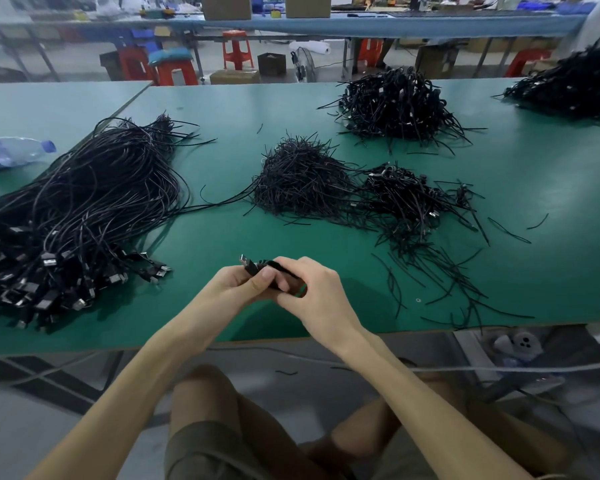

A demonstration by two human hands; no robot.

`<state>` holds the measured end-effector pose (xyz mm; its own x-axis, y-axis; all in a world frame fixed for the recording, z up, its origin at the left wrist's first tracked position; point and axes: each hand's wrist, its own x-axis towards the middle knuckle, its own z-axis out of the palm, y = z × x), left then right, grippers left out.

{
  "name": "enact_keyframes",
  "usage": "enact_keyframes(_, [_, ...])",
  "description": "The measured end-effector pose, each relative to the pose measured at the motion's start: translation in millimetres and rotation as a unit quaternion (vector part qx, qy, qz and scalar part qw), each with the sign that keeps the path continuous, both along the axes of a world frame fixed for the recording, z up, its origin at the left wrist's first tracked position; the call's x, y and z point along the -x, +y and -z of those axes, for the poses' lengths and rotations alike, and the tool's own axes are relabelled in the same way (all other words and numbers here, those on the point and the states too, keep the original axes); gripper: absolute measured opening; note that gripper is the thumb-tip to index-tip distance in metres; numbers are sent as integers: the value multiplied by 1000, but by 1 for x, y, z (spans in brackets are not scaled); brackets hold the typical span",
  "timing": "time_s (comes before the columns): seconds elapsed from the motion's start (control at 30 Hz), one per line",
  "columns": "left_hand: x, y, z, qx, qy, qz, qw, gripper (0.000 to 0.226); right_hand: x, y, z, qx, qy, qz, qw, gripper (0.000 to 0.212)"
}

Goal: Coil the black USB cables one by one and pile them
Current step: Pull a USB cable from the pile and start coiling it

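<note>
Just above the near edge of the worktop [205, 244], the left hand [234, 285] and the right hand [314, 292] are both clamped on one black USB cable [255, 267]. It looks already folded into a short bundle, so I judge this one is almost finished. At the left lies a large heap of uncoiled cables [84, 209], so much work is left. Farther away, right of centre, a small pile of coiled cables [407, 199] and a bigger pile [395, 105] behind it show what is done.
</note>
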<state>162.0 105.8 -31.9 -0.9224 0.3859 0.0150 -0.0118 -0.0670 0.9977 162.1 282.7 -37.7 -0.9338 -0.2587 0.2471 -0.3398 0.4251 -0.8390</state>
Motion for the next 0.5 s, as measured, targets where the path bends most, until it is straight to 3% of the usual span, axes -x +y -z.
enact_keyframes(0.1, [0,4,3,65,8,-59,996,29,4,3,-3,-55,14,6,998,39])
enact_keyframes(0.33, [4,3,12,99,4,-156,983,12,7,8,-6,-112,17,-6,994,34])
enact_keyframes(0.5, [6,2,13,101,20,-188,977,5,5,2,-3,-202,50,-7,978,52])
